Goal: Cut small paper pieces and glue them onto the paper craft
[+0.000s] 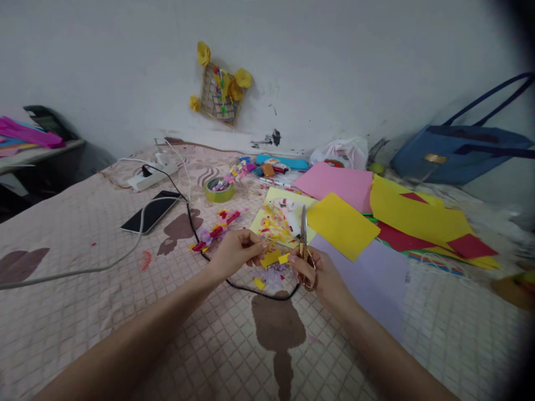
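My left hand (234, 253) pinches a yellow paper strip (271, 258) between its fingertips. In my right hand (320, 270) is a pair of gold-handled scissors (304, 234), blades pointing up and away. A small yellow paper piece (284, 258) is at the right fingertips. Below both hands lie lilac paper scraps (271, 277) and a loose yellow scrap (259, 283). Beyond them, a pale yellow sheet (271, 196) carries many yellow and red cuttings (276, 221). Left of my left hand is a red paper stick with small flowers (217, 231).
A black cord (259, 293) loops under the hands. At left are a phone (151, 211) and a power strip (152, 175). Green tape (219, 192) stands behind. Yellow (343, 223), pink (338, 181) and lilac paper (371, 278) spread right, near a blue bag (460, 150).
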Available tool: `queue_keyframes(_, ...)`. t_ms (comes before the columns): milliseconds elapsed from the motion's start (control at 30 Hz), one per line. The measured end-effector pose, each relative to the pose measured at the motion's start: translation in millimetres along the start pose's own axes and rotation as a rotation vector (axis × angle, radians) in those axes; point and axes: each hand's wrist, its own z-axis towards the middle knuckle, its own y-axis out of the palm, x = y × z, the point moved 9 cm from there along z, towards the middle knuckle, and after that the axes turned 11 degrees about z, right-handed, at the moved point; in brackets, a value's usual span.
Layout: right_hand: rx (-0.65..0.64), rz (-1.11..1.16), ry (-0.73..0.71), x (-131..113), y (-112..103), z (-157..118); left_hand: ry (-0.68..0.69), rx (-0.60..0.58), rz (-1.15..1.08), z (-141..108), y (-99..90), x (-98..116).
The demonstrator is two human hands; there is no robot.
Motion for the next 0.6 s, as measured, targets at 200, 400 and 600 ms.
queue_keyframes(200, -0.01, -0.012, -0.015, -4, 4, -4, 0.09, 0.082, 0.128, -1, -6.4, 8)
queue_keyframes(400, -0.028, -0.019, -0.01, -2, 6, -4, 0.214, 0.23, 0.429, -8, -18.4, 25)
queue_keyframes(600, -0.032, -0.026, -0.004, -3, 8, -6, 0.278, 0.218, 0.391, -13, -10.5, 33)
